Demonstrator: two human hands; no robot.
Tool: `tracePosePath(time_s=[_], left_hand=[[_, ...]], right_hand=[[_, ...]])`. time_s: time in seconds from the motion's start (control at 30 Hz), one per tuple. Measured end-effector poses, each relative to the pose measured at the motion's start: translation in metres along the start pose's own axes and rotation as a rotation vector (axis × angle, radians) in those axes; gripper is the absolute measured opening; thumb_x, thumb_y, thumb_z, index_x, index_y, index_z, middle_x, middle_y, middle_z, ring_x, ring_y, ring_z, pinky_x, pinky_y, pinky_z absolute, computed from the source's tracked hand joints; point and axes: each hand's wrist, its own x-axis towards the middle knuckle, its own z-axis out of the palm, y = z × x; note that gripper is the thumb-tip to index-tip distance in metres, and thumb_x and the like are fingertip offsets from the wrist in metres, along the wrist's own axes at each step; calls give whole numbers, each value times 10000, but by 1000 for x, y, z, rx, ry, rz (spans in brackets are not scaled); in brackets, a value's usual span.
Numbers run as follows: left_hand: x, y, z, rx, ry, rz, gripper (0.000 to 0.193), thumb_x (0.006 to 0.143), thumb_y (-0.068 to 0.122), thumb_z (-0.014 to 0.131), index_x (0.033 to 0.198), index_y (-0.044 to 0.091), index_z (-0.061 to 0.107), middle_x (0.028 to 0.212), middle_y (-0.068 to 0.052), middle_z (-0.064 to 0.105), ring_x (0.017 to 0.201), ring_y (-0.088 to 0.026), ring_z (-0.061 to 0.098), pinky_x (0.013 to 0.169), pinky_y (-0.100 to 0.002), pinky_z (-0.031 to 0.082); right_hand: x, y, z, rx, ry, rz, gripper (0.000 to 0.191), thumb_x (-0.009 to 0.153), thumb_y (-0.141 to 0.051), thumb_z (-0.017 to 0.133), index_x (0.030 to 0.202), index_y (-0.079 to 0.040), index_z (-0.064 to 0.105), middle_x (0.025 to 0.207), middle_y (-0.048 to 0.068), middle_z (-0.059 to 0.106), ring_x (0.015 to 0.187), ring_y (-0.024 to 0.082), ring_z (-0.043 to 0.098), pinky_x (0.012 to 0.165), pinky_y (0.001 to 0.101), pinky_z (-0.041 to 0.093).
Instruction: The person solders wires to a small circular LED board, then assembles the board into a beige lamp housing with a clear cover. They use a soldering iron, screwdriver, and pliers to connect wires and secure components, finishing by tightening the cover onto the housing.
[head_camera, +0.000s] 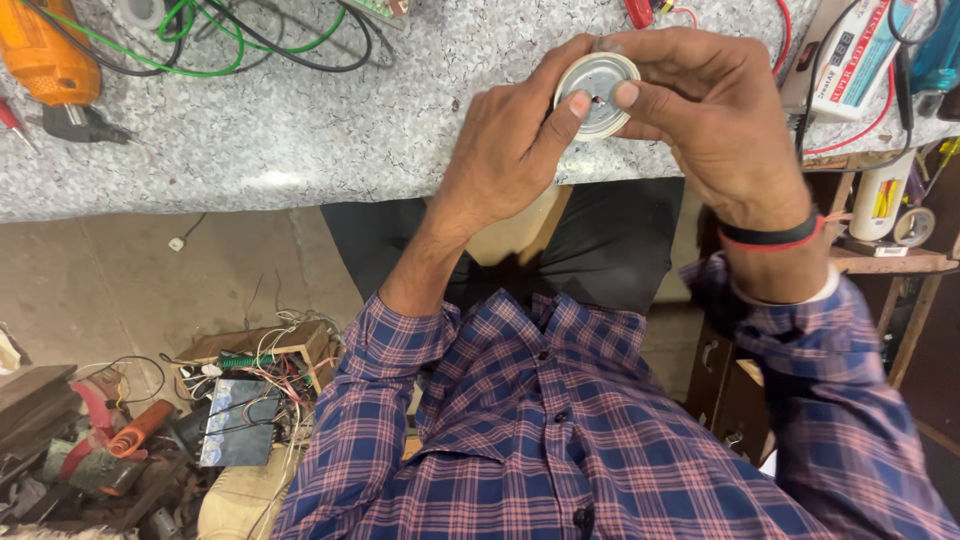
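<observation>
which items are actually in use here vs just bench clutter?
In use:
- round metal disc, held over the bench edge
- left hand, thumb on its face
- right hand, gripping its rim

Lying about:
- orange tool
- green wire
- white carton
- tape roll

A speckled grey stone worktop (300, 140) stands over a bare concrete floor (120, 280).

Both forearms raised forward, left hand (510, 150) and right hand (705, 110) close together, thumbs pressed inward, fingers curled.
</observation>
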Motion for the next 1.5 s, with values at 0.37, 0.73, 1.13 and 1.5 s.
tracePosePath(time_s=[0.37, 0.73, 1.13, 1.5], left_hand=[[6, 18, 2, -129, -39, -266, 578, 1120, 523, 384, 1496, 102, 507, 810, -138, 735, 751, -250, 772, 705, -391, 579], [1, 29, 14, -157, 65, -229, 504, 1158, 492, 424, 1478, 107, 486, 1235, -149, 744, 1148, -355, 744, 966, -416, 595], [3, 29, 21, -205, 127, -270, 485, 1160, 480, 436, 1446, 97, 522, 1195, -131, 737, 1071, -279, 782, 929, -371, 611], [3, 24, 15, -354, 35, -266, 498, 1130, 405, 432, 1522, 98, 451, 1092, -138, 769, 856, -213, 824, 766, -331, 667]], right_hand=[[10, -29, 13, -503, -77, 38, 301, 1057, -45, 636, 1356, -11, 652, 1330, 122, 694, 1160, 177, 723, 864, 286, 627], [2, -16, 10, -607, -16, 32, 297, 1064, -50, 644, 1359, -24, 661, 1388, 98, 602, 1076, 145, 711, 885, 265, 646], [5, -12, 13, -826, 72, -64, 233, 1040, -58, 753, 1273, -45, 735, 1050, 59, 606, 834, 112, 591, 706, 267, 483], [4, -16, 18, -540, 119, -59, 201, 1038, -54, 649, 1234, -12, 669, 1115, 21, 611, 967, 93, 714, 781, 236, 604]])
